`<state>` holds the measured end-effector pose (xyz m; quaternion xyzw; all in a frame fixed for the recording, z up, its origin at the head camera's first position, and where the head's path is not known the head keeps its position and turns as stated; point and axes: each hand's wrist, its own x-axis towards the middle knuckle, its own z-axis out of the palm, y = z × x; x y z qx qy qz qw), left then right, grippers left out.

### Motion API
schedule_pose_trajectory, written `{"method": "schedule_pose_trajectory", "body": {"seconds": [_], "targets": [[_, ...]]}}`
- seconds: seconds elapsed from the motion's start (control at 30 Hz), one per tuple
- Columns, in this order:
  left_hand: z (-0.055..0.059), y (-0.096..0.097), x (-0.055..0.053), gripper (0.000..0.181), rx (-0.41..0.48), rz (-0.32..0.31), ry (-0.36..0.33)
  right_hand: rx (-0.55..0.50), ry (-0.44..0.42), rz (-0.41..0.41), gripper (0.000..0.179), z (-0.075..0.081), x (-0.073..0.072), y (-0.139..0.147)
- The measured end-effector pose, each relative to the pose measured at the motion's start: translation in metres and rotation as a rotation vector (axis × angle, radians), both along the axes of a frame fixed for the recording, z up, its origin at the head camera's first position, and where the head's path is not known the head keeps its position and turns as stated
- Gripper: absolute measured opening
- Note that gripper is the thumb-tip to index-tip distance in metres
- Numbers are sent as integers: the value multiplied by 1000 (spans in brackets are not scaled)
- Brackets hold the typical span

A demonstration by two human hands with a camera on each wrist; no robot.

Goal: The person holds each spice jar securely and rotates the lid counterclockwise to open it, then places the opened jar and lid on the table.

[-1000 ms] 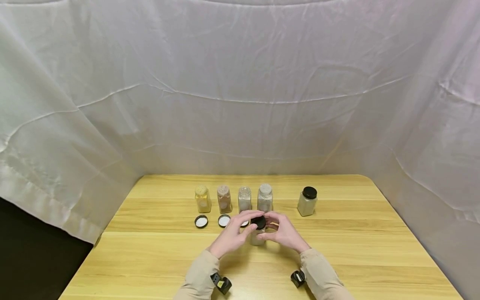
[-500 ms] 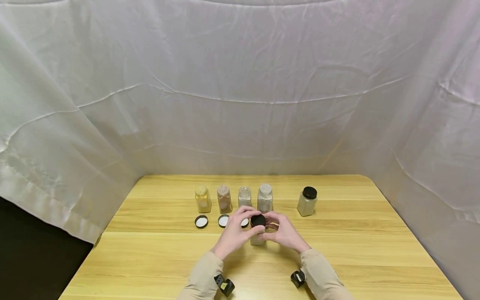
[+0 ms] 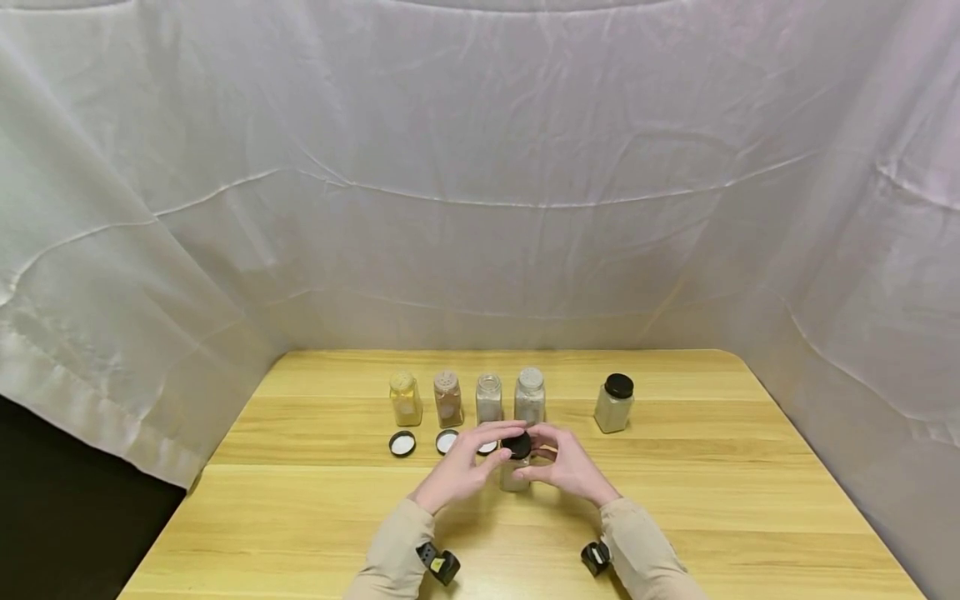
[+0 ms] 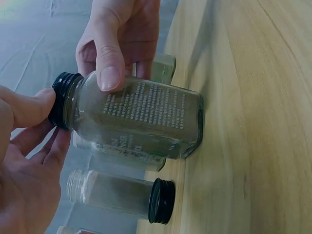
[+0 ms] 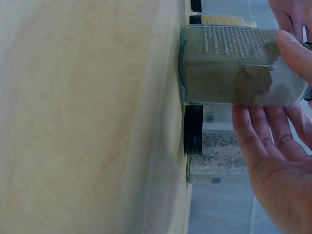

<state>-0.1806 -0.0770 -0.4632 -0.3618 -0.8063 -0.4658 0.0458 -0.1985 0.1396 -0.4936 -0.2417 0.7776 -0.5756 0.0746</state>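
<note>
A square glass spice jar [image 4: 146, 109] with greyish-brown powder stands upright at the table's middle. White print covers one side of it. My left hand [image 3: 459, 468] pinches the jar's black screw lid [image 4: 59, 100] between thumb and fingers. Lower down, my right hand [image 3: 566, 467] grips the glass body, its thumb on one side and fingers on the other. The lid still sits on the jar's neck. In the right wrist view the lid is mostly hidden behind the right thumb.
Behind the hands stand a yellow jar [image 3: 406, 402], a reddish-brown jar [image 3: 448, 402] and two greyish jars [image 3: 489, 400], all without black lids. Upturned lids [image 3: 402, 443] lie before them. A black-lidded jar [image 3: 615, 404] stands to the right. Grey cloth [image 3: 480, 250] hangs behind the table.
My left hand swung one way about the lid, then back to the left, its fingers shifting round the rim. The right hand and the jar stay in place.
</note>
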Motion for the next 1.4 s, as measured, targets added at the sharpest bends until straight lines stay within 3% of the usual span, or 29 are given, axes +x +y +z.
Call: {"method": "schedule_pose_trajectory", "body": {"seconds": [0.13,0.37,0.53,0.7,0.93,1.03,1.2,1.4], "targets": [[-1,0,0,36,0,26,15,-1,1,3,52,-1,-1,0],[-1,6,1,38,18,154,36,8,19,3,48,-1,-1,0],[-1,9,1,40,31,193,46,3,19,3,48,0,0,-1],[-3,8,2,45,19,175,29,5,20,-1,48,1,1,0],[-1,3,1,40,-6,35,27,11,18,-8,51,0,0,0],[1,1,1,39,-21,9,18,15,9,-11,53,0,0,0],[1,1,1,39,-29,34,5,14,6,-11,52,-1,0,0],[1,5,1,41,-11,131,22,8,22,-6,50,-1,0,0]]}}
